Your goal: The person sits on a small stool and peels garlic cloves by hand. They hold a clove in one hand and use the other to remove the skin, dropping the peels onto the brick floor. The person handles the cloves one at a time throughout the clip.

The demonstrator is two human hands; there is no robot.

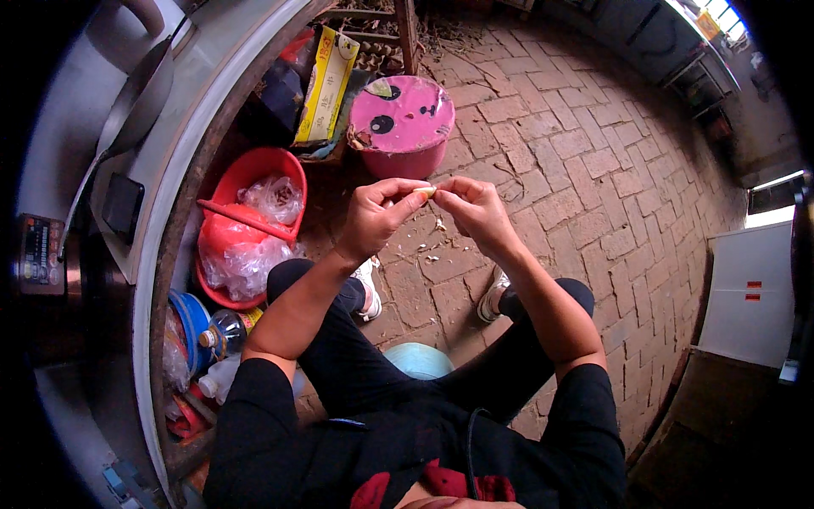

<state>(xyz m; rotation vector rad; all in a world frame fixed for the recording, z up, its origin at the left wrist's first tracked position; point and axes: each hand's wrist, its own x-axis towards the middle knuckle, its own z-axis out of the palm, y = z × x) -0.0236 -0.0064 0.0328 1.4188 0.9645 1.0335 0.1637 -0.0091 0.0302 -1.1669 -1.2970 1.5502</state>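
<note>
In front of my knees, both hands meet at a small pale yellowish piece (426,192) that looks like a garlic clove. My left hand (376,218) pinches it between thumb and index finger, the other fingers curled in. From the other side, the closed fingertips of my right hand (475,214) pinch its right end. White flakes (432,258) like bits of peel lie scattered on the brick floor beneath, between my shoes.
Beyond my hands stands a round pink stool (409,123), beside a yellow box (329,85). At left, a red basket (298,174) holds plastic bags, near a blue tub (192,318) and bottles (227,331). A wok (140,97) rests on the counter (208,72).
</note>
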